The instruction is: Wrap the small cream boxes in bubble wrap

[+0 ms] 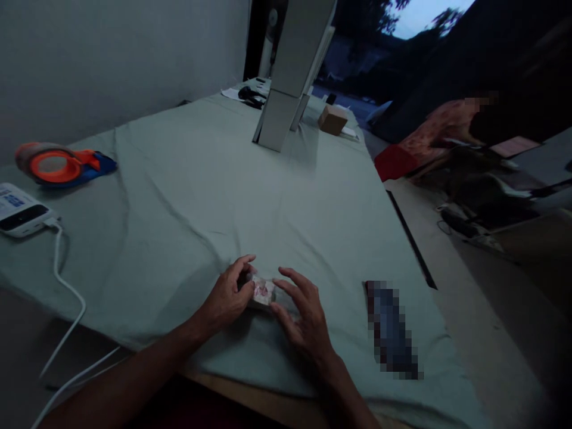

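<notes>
A small pale packet with a pink patch (263,292) lies on the grey-green cloth (214,196) near the table's front edge. My left hand (230,295) curls round its left end, thumb and fingers pinching it. My right hand (301,316) rests on its right end with fingers spread and pressing down on it. Most of the packet is hidden under both hands.
An orange and blue tape dispenser (58,165) and a white power bank (22,210) with a white cable (67,298) sit at the left. A grey stand (290,71) and a small brown box (332,119) are at the back. A dark blurred flat object (393,328) lies right. A person (447,128) sits at far right.
</notes>
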`<act>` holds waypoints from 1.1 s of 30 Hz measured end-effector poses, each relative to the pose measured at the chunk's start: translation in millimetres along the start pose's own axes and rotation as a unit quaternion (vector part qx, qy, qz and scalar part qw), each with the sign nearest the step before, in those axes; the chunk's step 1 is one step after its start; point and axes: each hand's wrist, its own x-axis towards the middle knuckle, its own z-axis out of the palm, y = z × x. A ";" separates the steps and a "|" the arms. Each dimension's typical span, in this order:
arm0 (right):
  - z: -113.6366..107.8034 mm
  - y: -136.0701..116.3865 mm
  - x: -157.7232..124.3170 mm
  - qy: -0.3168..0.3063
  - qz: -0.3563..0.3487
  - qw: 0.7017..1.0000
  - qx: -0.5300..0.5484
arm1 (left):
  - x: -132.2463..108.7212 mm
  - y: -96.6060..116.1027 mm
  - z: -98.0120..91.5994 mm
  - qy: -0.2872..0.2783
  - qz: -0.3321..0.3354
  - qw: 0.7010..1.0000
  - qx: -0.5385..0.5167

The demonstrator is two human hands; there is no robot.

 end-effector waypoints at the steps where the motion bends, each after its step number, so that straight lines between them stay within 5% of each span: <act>1: -4.2 1.7 1.7 -0.004 0.024 1.000 0.018 | -0.2 -0.2 0.0 0.001 0.000 1.000 0.000; 8: -8.2 12.7 15.6 -0.091 0.035 0.994 0.054 | -0.6 -1.6 -1.4 -0.003 -0.011 1.000 0.006; 20: 13.1 8.9 31.1 -0.065 -0.039 0.997 -0.011 | -0.5 -0.1 -0.3 0.001 -0.015 1.000 -0.014; 26: 14.8 11.1 42.1 -0.025 0.134 0.984 0.116 | -1.6 3.3 -2.2 -0.005 -0.018 1.000 0.004; 33: -6.3 17.7 36.2 -0.124 0.230 0.948 0.184 | -2.3 4.1 -1.4 -0.002 -0.023 1.000 0.007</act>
